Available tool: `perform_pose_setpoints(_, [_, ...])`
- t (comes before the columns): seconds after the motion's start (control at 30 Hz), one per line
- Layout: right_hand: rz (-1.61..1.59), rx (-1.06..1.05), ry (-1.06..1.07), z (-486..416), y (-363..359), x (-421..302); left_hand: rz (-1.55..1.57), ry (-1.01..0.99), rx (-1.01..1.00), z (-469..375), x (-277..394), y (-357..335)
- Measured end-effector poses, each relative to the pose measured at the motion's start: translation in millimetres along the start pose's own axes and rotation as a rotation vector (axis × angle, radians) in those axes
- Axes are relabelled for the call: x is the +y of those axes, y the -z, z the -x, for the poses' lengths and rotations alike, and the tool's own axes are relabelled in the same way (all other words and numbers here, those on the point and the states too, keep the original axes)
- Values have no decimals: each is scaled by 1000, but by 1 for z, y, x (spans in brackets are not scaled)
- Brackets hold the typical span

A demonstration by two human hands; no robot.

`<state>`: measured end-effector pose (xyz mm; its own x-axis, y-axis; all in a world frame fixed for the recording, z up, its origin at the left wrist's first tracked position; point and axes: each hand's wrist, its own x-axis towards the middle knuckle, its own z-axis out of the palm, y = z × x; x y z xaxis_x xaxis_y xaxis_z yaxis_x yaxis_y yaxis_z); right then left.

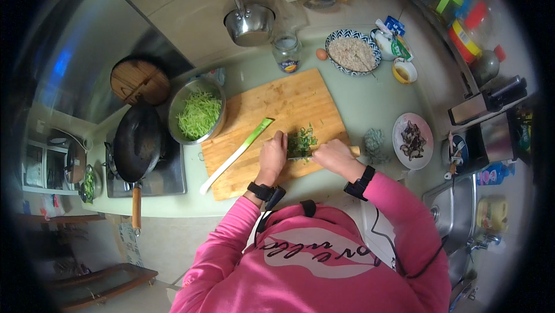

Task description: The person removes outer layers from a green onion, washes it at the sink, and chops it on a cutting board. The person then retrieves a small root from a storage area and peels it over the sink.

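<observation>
A wooden cutting board (277,96) lies on the pale counter before me. My right hand (331,154) is closed around a kitchen knife, its wooden handle (355,151) sticking out to the right. The thin blade (300,157) lies low at the near side of a pile of chopped green scallion (302,140). My left hand (274,151) rests at the pile's left side, by the far end of the blade; whether its fingers grip anything is hidden. Left of it, a long leek or scallion stalk (242,150), white to green, lies slantwise across the board.
Left stand a metal bowl of green shreds (199,115) and a black wok (138,143) on the stove. Behind are a glass jar (287,55), an egg (321,54) and a patterned bowl of minced food (352,52). Rightward lie a cloth (375,146) and a plate of dark slices (412,141).
</observation>
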<state>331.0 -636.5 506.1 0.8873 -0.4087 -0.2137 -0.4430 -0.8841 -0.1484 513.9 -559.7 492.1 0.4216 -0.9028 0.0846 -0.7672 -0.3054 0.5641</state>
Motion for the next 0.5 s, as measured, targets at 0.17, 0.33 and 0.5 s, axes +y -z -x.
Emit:
perform_pose_setpoints(0.17, [-60, 48, -70, 12, -1, 0, 25, -134, 34, -10, 7, -11])
perform_pose_setpoints(0.33, [-36, 60, -80, -10, 23, 16, 130, -121, 121, -43, -4, -2])
perform_pose_setpoints(0.5, [44, 107, 5, -54, 30, 44, 36, -25, 97, -66, -15, -12])
